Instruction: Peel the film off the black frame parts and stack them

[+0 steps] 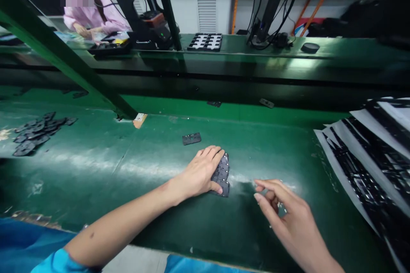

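Observation:
Several thin black plastic parts (221,175) lie overlapped in a short row on the green table (144,217). Over their left side rests my left hand (200,172), its fingers and thumb curved round the edges of the row. To the right, my right hand (285,213) is raised above the table, thumb and index finger bent toward each other. Small shiny bits show between its fingers, too small to name. A single black part (191,138) lies flat just beyond my left hand.
A pile of black parts (40,132) lies at the far left. Layered sheets with black pieces (361,170) cover the right side. A green post (70,59) slants down at left. Loose parts lie by the conveyor (205,83). A person in pink (109,13) sits beyond.

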The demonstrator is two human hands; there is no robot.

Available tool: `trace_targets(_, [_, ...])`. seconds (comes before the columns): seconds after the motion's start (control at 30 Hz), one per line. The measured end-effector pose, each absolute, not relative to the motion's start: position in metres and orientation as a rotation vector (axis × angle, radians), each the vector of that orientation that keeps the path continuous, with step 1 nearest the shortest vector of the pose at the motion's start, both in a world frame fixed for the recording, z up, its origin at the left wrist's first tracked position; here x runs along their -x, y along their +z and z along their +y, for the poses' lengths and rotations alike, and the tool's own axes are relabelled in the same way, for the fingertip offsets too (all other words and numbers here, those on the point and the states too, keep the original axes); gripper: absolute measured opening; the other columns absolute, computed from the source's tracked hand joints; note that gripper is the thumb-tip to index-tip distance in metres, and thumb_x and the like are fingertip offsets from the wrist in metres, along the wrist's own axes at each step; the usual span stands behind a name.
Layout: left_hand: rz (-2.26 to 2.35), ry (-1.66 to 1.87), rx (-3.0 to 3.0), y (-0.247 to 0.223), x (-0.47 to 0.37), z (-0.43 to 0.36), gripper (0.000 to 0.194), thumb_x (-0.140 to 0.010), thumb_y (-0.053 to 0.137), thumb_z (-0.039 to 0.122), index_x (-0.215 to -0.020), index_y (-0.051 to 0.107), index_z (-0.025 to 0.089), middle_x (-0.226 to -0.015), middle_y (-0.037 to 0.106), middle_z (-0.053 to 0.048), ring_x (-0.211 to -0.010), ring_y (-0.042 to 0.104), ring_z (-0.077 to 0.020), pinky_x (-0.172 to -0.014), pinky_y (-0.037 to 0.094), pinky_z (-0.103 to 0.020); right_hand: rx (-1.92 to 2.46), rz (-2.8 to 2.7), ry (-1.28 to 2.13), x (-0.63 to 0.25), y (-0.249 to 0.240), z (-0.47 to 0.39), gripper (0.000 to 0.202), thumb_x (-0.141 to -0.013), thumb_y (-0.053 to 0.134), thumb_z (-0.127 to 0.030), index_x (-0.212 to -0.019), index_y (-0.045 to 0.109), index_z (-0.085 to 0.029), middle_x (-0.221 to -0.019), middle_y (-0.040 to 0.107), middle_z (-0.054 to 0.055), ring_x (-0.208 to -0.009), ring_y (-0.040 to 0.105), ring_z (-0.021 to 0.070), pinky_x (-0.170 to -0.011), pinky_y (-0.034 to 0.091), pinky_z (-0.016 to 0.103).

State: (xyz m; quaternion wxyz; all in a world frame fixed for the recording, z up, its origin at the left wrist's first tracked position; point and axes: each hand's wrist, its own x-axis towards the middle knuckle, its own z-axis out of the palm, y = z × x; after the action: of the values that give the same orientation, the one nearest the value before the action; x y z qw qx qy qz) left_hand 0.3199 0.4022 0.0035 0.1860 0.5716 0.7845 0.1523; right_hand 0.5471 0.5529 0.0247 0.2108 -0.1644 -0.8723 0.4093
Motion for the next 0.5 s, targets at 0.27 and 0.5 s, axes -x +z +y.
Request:
trace_targets(0.27, [2.199,0.330,-1.477,0.019,-0.326,0.405,0.083,-0.076,0.094,0.028,-0.147,0.052,0.016,-0.129,0.060,-0.013,-0.120,0.055,-0.0353,-0.106,0.044,-0.052,0.594,-2.602,0.803,-0.481,0.049,0.669,0.022,-0.098,0.067,-0.036,-0.110,0.077,-0.020,-0.086,0.074,0.005,-0.066,0.067,0.0178,-0.061,0.055,0.030])
trace_targets(0.5, [2.176,0.328,-1.277,0.017,-0.324,0.412,0.064,-0.070,0.092,0.018,-0.125,0.059,0.019,-0.124,0.059,-0.009,-0.118,0.055,-0.0342,-0.108,0.042,-0.052,1.035,-2.657,0.372,-0.376,0.018,0.787,0.028,-0.095,0.074,-0.021,-0.121,0.073,-0.008,-0.120,0.072,0.016,-0.108,0.072,0.0274,-0.100,0.056,0.043])
